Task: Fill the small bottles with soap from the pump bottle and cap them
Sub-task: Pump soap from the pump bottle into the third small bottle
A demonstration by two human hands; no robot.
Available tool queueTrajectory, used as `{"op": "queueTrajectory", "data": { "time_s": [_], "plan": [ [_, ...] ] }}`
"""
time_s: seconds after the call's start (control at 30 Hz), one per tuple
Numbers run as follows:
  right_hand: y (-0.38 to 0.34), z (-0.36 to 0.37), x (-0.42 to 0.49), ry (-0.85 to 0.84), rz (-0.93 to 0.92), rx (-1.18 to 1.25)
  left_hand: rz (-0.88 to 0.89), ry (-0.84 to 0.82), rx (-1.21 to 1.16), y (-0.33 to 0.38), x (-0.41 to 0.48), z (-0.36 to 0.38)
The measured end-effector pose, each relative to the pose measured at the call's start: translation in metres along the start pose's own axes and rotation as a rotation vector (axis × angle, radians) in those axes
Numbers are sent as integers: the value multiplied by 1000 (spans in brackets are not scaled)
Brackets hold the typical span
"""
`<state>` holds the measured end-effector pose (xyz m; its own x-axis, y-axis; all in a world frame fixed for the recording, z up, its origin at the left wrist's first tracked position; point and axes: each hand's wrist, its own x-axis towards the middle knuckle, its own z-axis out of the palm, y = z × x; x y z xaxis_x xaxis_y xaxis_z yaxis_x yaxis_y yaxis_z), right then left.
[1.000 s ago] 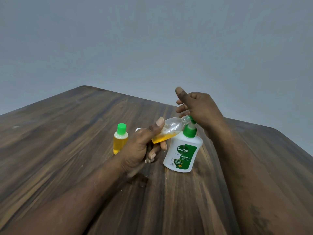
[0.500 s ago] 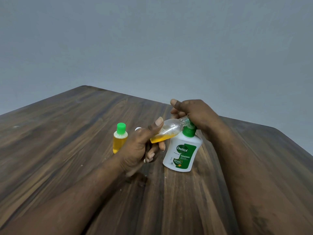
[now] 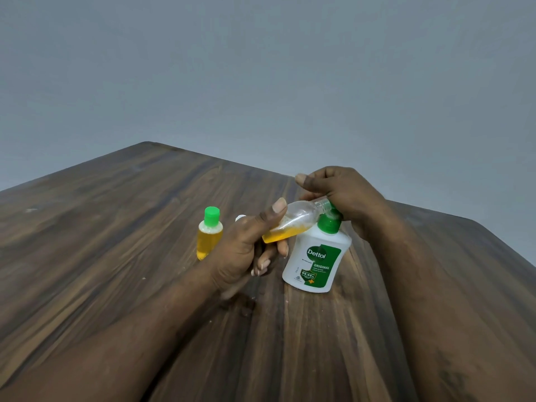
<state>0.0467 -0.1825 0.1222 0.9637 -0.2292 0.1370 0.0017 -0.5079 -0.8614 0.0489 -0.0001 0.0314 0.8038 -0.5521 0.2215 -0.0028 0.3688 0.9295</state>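
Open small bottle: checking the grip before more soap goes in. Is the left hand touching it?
Touching. The head view shows the left hand gripping the tilted open small bottle, thumb across its top, fingers curled beneath.

Dark brown wooden table [image 3: 116,256], streaky grain running lengthwise, a few pale specks scattered over the top, far corner rounded. Beyond its far edges, plain blue-grey wall [image 3: 261,68], matte and unmarked, filling the upper part of the view.
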Motion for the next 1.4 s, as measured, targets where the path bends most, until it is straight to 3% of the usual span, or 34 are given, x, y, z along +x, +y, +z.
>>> {"op": "queueTrajectory", "data": {
  "time_s": [0.23, 0.63, 0.97, 1.2, 1.4],
  "plan": [
    [2, 3, 1, -10, 24, -25, -13, -22, -6, -5, 1, -6],
    [-10, -7, -4, 173, -146, 54, 15, -78, 25, -5, 3, -4],
    [4, 2, 1, -31, 10, -38, -4, -52, 20, -7, 2, -7],
    [2, 1, 2, 8, -13, -47, -17, -31, 28, -5, 1, -5],
    [-11, -9, -7, 112, -145, -33, -9, -68, 40, -6, 2, -5]
  ]
}}
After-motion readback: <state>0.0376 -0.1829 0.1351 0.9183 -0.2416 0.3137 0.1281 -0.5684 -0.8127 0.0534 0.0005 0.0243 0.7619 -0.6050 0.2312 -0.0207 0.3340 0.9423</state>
